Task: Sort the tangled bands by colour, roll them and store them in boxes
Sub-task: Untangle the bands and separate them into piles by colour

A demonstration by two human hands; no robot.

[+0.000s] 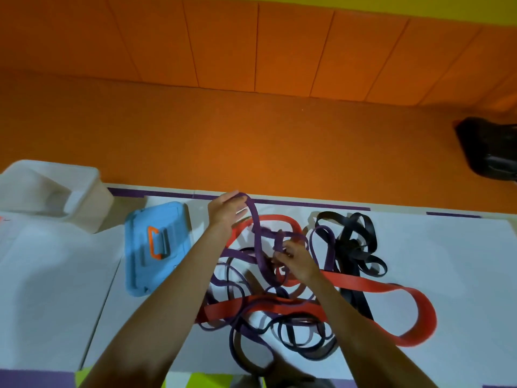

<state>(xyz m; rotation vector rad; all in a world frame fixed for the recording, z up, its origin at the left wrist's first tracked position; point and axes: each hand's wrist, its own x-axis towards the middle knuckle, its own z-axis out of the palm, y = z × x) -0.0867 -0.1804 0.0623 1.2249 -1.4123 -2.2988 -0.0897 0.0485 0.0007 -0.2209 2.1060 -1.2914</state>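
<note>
Box: white, open-topped, at the far left corner of the table. Only its own pale walls and floor show inside.

Lid: blue with an orange handle, lying flat on the table just right of the box, apart from it. Nothing rests on it.

Tangle: all bands lie loose on the table, right of the lid, none in the box. The black bands are bunched at the far right of the heap. The red bands snake through the middle, with one wide loop swinging out to the right. Thin purple and dark loops sprawl at the near edge.

Left hand: raised over the far side of the heap, fingers stretched out and not clenched. A loop of the purple band hangs over the fingertips and runs down into the tangle.

Right hand: down in the centre of the heap, fingers curled, pinching the purple band where it knots with red.

Dark bag-like object on the orange floor beyond, far right; cannot tell what it is.
</note>
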